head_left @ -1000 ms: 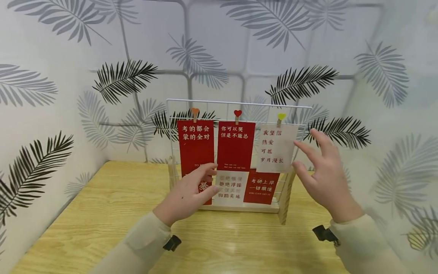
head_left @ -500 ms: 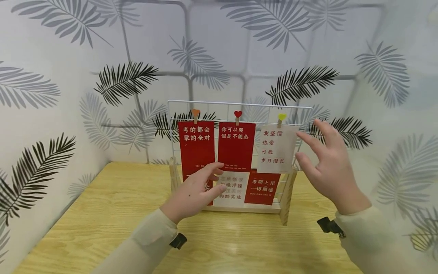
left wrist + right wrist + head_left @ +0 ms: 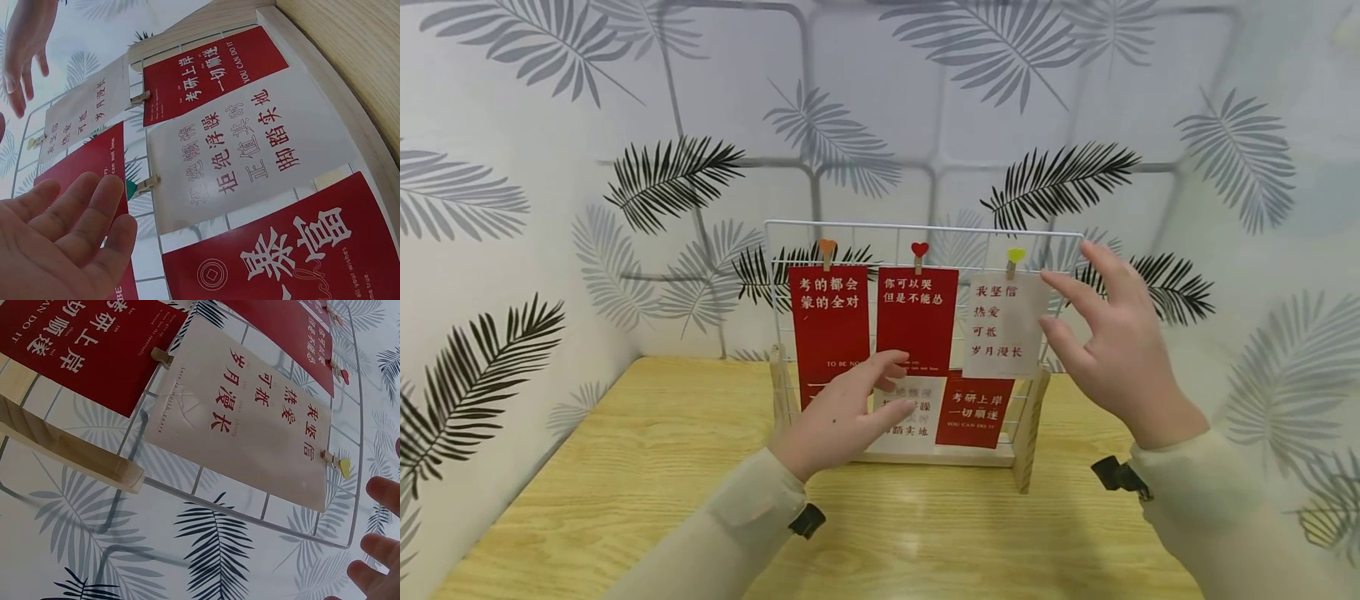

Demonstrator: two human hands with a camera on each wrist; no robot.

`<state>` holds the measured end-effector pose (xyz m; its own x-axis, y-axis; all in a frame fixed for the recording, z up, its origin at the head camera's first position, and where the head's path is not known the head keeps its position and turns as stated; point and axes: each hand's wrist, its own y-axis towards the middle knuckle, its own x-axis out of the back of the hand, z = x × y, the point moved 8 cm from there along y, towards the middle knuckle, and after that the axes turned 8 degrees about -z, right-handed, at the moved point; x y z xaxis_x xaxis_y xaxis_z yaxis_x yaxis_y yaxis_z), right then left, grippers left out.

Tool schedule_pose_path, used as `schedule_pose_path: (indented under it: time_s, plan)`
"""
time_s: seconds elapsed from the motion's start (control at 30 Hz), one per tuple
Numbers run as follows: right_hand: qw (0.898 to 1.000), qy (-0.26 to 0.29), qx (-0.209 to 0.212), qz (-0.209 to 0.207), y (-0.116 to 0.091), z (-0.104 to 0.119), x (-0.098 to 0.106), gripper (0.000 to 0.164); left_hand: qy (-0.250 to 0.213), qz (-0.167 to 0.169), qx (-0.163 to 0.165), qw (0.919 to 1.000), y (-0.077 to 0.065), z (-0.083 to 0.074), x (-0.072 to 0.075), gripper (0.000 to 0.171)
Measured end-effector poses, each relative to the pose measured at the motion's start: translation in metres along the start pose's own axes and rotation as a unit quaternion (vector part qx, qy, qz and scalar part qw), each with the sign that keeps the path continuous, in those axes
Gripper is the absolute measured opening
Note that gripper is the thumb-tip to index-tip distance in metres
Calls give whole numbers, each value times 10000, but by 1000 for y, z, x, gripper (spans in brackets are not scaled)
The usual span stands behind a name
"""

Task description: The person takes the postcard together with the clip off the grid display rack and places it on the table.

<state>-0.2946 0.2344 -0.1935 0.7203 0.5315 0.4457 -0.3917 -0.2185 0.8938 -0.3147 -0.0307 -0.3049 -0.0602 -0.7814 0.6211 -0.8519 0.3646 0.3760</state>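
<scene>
A white wire grid rack (image 3: pixel 955 228) stands on a wooden base, hung with red and white printed cards. My left hand (image 3: pixel 846 408) is held before the lower cards, fingers relaxed and gripping nothing; it partly covers the lower white card (image 3: pixel 231 150) and most of the lower-left red card (image 3: pixel 269 262). By the rack's upper right corner is my right hand (image 3: pixel 1116 350), fingers spread and holding nothing. It is nearest the upper white card (image 3: pixel 1007 325), pegged by a yellow heart clip (image 3: pixel 1016 255). Whether its fingertips touch the wire, I cannot tell.
An orange heart clip (image 3: pixel 827 247) and a red heart clip (image 3: pixel 920 250) pin the two upper red cards. Below right hangs a smaller-looking red card (image 3: pixel 973 417). The rack's wooden leg (image 3: pixel 1028 442) rests on a wood-grain table (image 3: pixel 625 467) against leaf-patterned walls.
My left hand has moved rightward across the lower cards. My right hand has risen slightly toward the rack's top right corner. The cards and rack stay in place.
</scene>
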Motion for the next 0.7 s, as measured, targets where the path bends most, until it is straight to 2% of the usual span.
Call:
schedule_pose_path:
  time_s: [0.4,0.7]
  plan:
    - [9997,-52,-91,214,14,0,-4,41,-114,143,-32,9998,11,-9,-9,62]
    - [9994,-132,-73,301,24,0,-9,40,-395,232,15,9990,23,-14,-16,64]
